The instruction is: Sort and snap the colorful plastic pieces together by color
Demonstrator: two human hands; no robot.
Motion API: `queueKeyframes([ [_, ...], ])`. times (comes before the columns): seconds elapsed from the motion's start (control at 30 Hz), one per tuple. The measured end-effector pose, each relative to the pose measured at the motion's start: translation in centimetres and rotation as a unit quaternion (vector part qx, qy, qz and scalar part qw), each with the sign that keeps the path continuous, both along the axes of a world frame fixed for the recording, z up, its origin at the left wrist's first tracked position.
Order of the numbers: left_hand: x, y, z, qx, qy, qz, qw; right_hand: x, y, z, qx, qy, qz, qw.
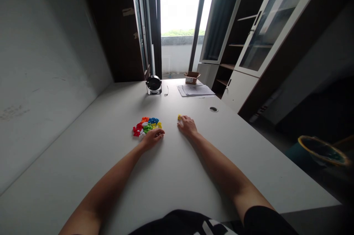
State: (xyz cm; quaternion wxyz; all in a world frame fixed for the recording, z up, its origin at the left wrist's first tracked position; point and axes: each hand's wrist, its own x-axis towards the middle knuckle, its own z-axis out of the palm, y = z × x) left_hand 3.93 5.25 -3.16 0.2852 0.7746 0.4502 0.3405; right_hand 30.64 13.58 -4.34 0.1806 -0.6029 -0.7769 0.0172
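Note:
Small, brightly coloured plastic pieces (147, 128) lie in a loose pile on the white table, in red, orange, blue, green, yellow and white. Their exact kind is too small to make out. My left hand (153, 137) rests at the near right side of this pile, its fingers loosely bent and apart, with nothing visible in them. To the right, apart from the pile, my right hand (188, 126) is closed at the fingertips on a small yellow plastic piece (179, 117) at the table surface. The fingers partly hide that piece.
Toward the far edge of the table (118, 109) stand a round black device on a stand (153, 85), a thin dark cord (166, 91), sheets of paper (195, 90) and an open cardboard box (191, 77). A round cable hole (213, 109) lies near the right edge. A wall borders the left.

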Motion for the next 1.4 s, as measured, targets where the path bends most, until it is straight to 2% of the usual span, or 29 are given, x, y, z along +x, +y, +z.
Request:
queueKeyframes([
  [0.37, 0.2, -0.3, 0.5, -0.001, 0.004, 0.011, 1.000, 0.1, 0.5, -0.5, -0.028, 0.003, 0.058, 0.998],
  [0.8, 0.0, 0.0, 0.1, -0.001, 0.000, 0.007, 1.000, 0.2, 0.8, -1.0, -0.002, 0.031, 0.057, 0.998],
  [0.97, 0.0, 0.0, 0.1, -0.005, 0.009, 0.013, 1.000, 0.6, 1.7, -1.1, -0.024, 0.054, 0.036, 0.998],
  [1.17, 0.1, 0.1, 0.2, -0.004, 0.021, 0.008, 1.000, 0.6, 2.1, -1.5, -0.025, 0.017, 0.068, 0.997],
  [1.4, 0.2, 0.1, -0.1, 0.002, 0.002, 0.006, 1.000, 0.4, 2.3, -1.7, -0.022, 0.015, 0.075, 0.997],
])
